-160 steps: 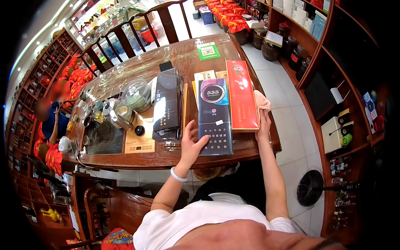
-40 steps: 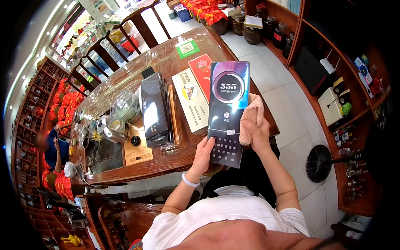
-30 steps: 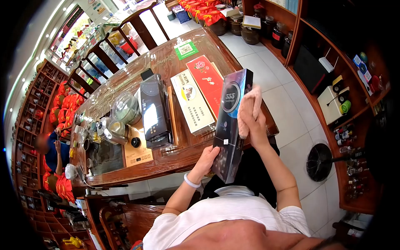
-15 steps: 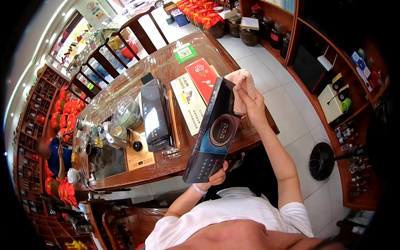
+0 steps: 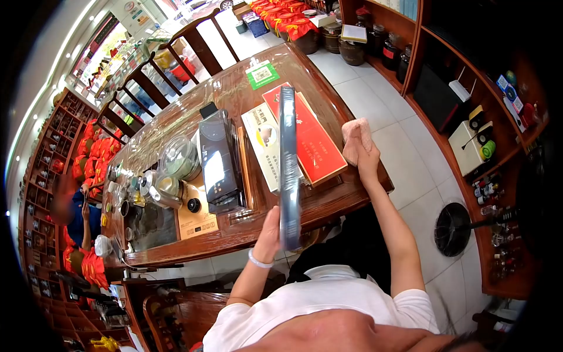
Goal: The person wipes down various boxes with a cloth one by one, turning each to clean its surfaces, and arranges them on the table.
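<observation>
A dark flat box (image 5: 288, 170) is turned edge-on, its narrow side facing me, above the front of the table. My left hand (image 5: 269, 236) grips its lower end; a pale bracelet circles that wrist. My right hand (image 5: 368, 162) holds a pink cloth (image 5: 358, 141) near the table's right edge, apart from the box. Behind the dark box lie a red box (image 5: 319, 146) and a cream box (image 5: 260, 138) on the table. Left of these sits a stack of dark boxes (image 5: 218, 161).
On the wooden table (image 5: 234, 240) also stand a kettle (image 5: 157, 190), a glass bowl (image 5: 179, 157) and a green QR card (image 5: 262, 75). Chairs (image 5: 196, 50) line the far side. A person (image 5: 76, 217) is at the left, a fan (image 5: 452, 229) at the right.
The dark box has gone from lying in both hands, face visible, to edge-on in my left hand alone. My right hand, with the cloth, has moved away from it, down and to the right.
</observation>
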Demonstrator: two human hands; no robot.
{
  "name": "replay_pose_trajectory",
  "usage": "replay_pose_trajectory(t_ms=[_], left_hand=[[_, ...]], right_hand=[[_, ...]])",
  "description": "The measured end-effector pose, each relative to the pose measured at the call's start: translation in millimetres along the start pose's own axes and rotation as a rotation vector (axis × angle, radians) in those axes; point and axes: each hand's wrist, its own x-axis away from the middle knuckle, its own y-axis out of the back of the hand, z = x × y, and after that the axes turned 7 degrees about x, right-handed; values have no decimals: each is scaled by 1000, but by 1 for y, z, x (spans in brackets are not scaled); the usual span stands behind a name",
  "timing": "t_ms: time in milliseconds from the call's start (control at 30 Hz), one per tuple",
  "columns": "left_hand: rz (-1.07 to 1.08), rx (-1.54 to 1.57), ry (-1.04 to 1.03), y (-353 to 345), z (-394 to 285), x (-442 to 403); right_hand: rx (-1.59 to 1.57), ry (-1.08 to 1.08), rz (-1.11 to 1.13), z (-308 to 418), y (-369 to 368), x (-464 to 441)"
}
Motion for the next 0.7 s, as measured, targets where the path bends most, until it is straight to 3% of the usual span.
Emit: replay_pose_trajectory(t_ms=[33,100,167,300,567,700], left_hand=[[-407,-120,-124,-20,-5,-4],[-258,-506,-160,-30,-25,-4],[-297,-604,-282,-35,-31,-16],[-342,-567,-222,-44,-50,-33],[-304,-627,-319,-28,-62,-64],[-309,-775,-301,-22,-64,-61]], right_hand=[[126,56,4,-12,1,1],[192,105,60,-7,2,8],[256,154,114,-3,1,13],[279,241,123,4,1,14],[299,263,132,3,0,13],[301,279,121,3,0,13]])
